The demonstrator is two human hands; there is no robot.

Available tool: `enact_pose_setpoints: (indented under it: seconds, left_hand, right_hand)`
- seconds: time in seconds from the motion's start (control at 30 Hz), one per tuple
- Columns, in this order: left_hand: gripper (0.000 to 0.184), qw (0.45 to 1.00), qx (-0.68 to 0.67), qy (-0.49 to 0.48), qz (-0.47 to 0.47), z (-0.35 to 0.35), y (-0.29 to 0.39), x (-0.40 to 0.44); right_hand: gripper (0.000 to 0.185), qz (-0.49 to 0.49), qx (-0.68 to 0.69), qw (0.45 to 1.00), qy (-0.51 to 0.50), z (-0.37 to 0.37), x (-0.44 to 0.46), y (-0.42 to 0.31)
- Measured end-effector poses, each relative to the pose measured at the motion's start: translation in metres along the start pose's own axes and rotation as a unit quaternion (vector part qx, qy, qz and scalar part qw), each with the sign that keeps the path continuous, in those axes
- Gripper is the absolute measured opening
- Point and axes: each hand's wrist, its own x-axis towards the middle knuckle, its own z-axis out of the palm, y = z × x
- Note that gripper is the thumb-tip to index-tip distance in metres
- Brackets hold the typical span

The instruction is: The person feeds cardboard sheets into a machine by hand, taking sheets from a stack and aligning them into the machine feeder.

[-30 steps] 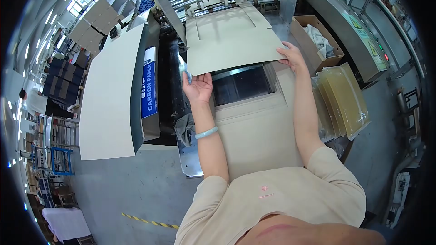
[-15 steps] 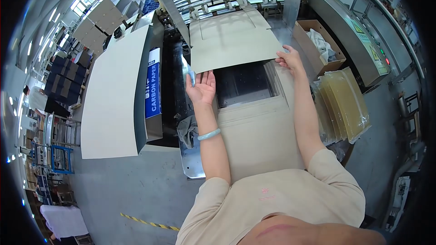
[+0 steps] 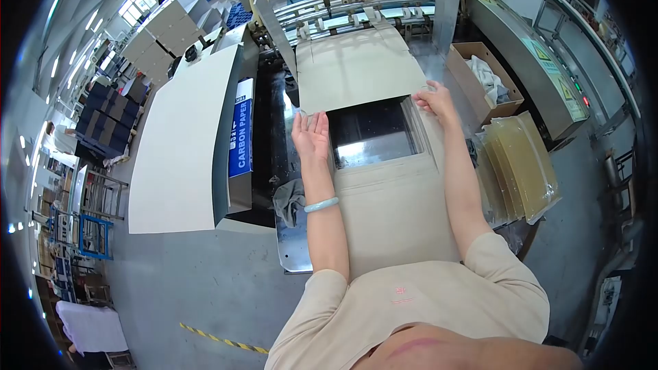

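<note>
A beige board (image 3: pixel 360 72) lies with its far edge at the rollers of a machine (image 3: pixel 343 14). Palm up, my left hand (image 3: pixel 312 135) is at the board's near left corner, its fingers apart and nothing gripped. My right hand (image 3: pixel 433 101) is beside the near right corner, fingers partly curled; a gap shows between it and the board, and it holds nothing visible. Between my forearms, a stack of beige boards (image 3: pixel 394 216) reaches toward my body. Behind its far edge is a dark shiny surface (image 3: pixel 373 133).
A large pale sheet (image 3: pixel 181 144) and a blue carbon paper box (image 3: pixel 241 130) are at left, near a grey cloth (image 3: pixel 289 202). To the right are a cardboard box (image 3: pixel 507 106) with white cloth and wrapped yellowish sheets (image 3: pixel 521 168). A person (image 3: pixel 62 138) is far left.
The board has slid slightly farther into the machine. My right hand has come off its corner, and my left fingers stay spread near the left corner. The view has shifted a little.
</note>
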Motion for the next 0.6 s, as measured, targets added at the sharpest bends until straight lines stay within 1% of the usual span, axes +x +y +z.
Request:
enact_pose_setpoints:
  seconds: [0.07, 0.13, 0.17, 0.2, 0.23, 0.3, 0.33, 0.37, 0.4, 0.47, 0.5, 0.57, 0.6]
  left_hand:
    - [0.055, 0.996, 0.070, -0.026, 0.040, -0.001, 0.001, 0.003]
    - [0.047, 0.982, 0.163, -0.053, 0.077, 0.009, 0.012, -0.018]
    - [0.047, 0.982, 0.162, -0.056, 0.077, 0.016, 0.020, -0.031]
    - [0.043, 0.948, 0.293, -0.047, 0.120, 0.021, 0.029, -0.045]
    - [0.039, 0.894, 0.417, -0.034, 0.160, 0.019, 0.038, -0.055]
    - [0.029, 0.795, 0.566, -0.020, 0.218, -0.003, 0.055, -0.063]
    - [0.029, 0.794, 0.566, -0.013, 0.220, -0.018, 0.064, -0.069]
    - [0.028, 0.710, 0.664, 0.014, 0.233, -0.036, 0.072, -0.076]
    - [0.028, 0.615, 0.750, 0.040, 0.242, -0.054, 0.077, -0.082]
    - [0.025, 0.462, 0.838, 0.079, 0.281, -0.107, 0.081, -0.087]
    - [0.025, 0.461, 0.838, 0.083, 0.281, -0.127, 0.080, -0.095]
    - [0.023, 0.274, 0.920, 0.071, 0.271, -0.158, 0.079, -0.104]
    - [0.023, 0.273, 0.920, 0.075, 0.270, -0.166, 0.080, -0.100]
  right_hand:
    - [0.049, -0.016, 0.016, 1.000, 0.011, 0.000, 0.002, 0.003]
    - [0.047, -0.024, 0.007, 1.000, 0.015, 0.000, 0.003, 0.004]
    - [0.045, -0.029, -0.002, 0.999, 0.017, 0.000, 0.004, 0.005]
    - [0.043, -0.032, -0.012, 0.999, 0.018, 0.001, 0.004, 0.006]
    - [0.041, -0.035, -0.023, 0.999, 0.017, 0.001, 0.004, 0.007]
    - [0.040, -0.035, -0.025, 0.999, 0.015, 0.001, 0.007, 0.007]
    - [0.039, -0.033, -0.026, 0.999, 0.016, 0.001, 0.007, 0.009]
    - [0.038, -0.031, -0.027, 0.999, 0.018, 0.000, 0.008, 0.011]
    - [0.037, -0.031, -0.028, 0.999, 0.020, 0.000, 0.010, 0.011]
    - [0.037, -0.029, -0.031, 0.999, 0.015, 0.001, 0.010, 0.011]
    - [0.037, -0.027, -0.035, 0.999, 0.016, 0.001, 0.010, 0.011]
    - [0.036, -0.025, -0.044, 0.999, 0.020, 0.001, 0.010, 0.009]
    - [0.036, -0.024, -0.043, 0.999, 0.016, 0.002, 0.009, 0.008]
